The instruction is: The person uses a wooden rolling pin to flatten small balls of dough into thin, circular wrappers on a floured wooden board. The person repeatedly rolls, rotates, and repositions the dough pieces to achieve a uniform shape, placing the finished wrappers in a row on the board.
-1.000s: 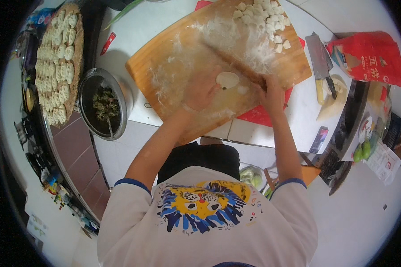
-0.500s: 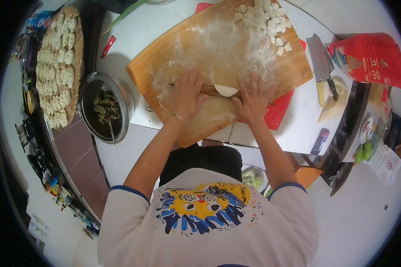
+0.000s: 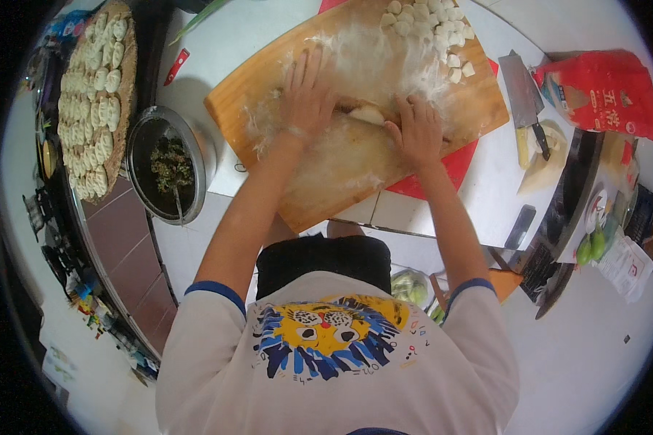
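Both left grip [image 3: 306, 101] and right grip [image 3: 419, 132] lie flat upon rolling pin [image 3: 346, 106], fingers straight, not wrapped | pin is now farther on board [image 3: 326, 174], left side leading | dough piece [image 3: 368, 116] sits between grips, seemingly pressed thinner.

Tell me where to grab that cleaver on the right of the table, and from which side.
Probably by its black handle, from the person's near side: the cleaver lies with its handle toward the person and its broad blade pointing away. The right hand, being nearer, could wrap it, minding the yellow handle close beside.
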`<state>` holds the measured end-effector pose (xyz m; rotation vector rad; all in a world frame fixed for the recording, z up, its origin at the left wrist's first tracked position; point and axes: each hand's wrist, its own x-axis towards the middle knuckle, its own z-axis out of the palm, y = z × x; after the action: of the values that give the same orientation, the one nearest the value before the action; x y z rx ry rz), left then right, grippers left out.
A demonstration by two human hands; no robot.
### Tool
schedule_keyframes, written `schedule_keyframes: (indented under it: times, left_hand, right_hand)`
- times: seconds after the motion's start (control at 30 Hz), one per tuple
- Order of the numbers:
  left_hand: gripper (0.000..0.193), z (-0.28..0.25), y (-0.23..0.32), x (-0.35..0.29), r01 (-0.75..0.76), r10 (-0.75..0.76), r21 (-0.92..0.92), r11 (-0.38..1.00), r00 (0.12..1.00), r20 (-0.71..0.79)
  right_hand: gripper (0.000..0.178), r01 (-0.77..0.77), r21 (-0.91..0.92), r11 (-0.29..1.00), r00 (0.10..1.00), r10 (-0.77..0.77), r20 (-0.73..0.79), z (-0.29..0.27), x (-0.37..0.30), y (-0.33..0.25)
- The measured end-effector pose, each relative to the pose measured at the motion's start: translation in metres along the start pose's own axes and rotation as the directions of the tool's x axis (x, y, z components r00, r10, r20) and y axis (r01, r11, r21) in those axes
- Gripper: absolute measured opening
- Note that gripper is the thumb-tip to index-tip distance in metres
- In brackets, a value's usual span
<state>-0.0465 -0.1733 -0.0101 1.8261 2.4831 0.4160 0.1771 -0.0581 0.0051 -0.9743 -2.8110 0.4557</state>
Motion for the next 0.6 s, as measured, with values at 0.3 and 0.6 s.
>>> schedule_keyframes:
  times: [0.3, 0.6]
  left_hand:
    - [0.040, -0.028, 0.032, 0.026, -0.137, 0.232, -0.421, 0.897, 0.956, 0.183]
    - [0.015, -0.035, 0.048, 0.037, 0.122, 0.257, -0.802, 0.585, 0.910, 0.326]
  right_hand:
    - [0.043, 0.074, 0.126, 0.989, 0.997, -0.071, -0.025, -0.014, -0.013, 0.006]
    - [0.035, -0.128, 0.423, 0.897, 0.991, 0.097, 0.094, -0.013, -0.029, 0.008]
